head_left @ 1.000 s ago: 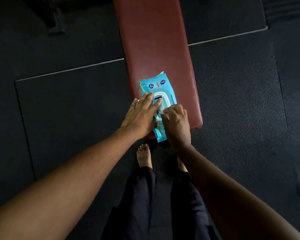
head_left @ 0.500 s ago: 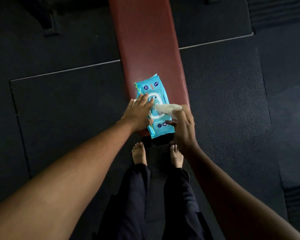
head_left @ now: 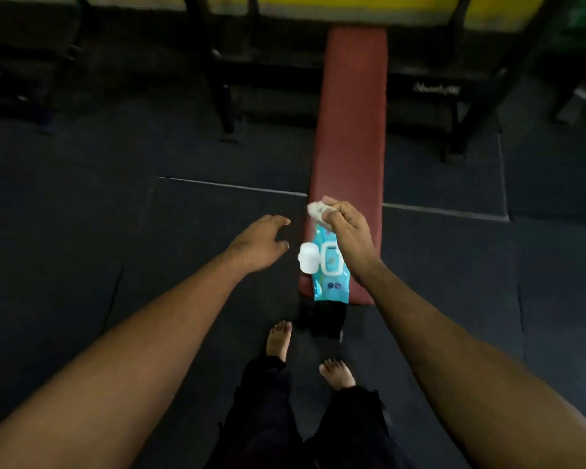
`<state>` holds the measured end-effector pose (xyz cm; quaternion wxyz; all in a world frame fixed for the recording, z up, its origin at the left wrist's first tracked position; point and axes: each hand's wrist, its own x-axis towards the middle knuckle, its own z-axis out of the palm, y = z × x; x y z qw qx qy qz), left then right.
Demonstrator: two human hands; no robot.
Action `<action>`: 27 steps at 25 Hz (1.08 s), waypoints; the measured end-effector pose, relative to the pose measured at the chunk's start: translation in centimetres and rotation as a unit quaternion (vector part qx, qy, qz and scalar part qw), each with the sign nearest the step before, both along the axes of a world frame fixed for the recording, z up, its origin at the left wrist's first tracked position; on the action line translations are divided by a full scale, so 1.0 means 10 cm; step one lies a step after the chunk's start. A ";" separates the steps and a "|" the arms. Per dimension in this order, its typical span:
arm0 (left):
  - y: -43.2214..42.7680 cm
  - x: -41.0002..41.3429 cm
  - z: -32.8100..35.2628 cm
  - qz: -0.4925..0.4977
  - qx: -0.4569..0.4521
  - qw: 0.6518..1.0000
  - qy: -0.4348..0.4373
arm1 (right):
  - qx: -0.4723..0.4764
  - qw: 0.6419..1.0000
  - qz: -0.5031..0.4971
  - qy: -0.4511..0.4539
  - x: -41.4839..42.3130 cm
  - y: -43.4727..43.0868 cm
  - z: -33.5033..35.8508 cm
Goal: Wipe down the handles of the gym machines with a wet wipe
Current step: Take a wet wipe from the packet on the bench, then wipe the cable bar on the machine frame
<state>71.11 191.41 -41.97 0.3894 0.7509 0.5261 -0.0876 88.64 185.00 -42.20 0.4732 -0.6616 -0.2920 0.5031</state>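
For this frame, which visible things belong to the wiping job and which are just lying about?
Job: wet wipe, pinched in right hand; blue wipes pack, lid flipped open; left hand, open.
Lying about: red bench pad under the pack; black rack frame; floor mats.

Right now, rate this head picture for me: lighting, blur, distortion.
Head view: dim overall, the floor mats nearly black; motion blur smears the far rack and its label; the wet wipe in the right hand and the pack with its open white lid read clearly; wide-angle stretch swells both forearms at the bottom corners.
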 end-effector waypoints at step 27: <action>-9.47 -3.64 2.53 0.843 0.164 0.498 0.118 | 0.350 0.398 0.836 -0.142 -5.80 -6.51 2.61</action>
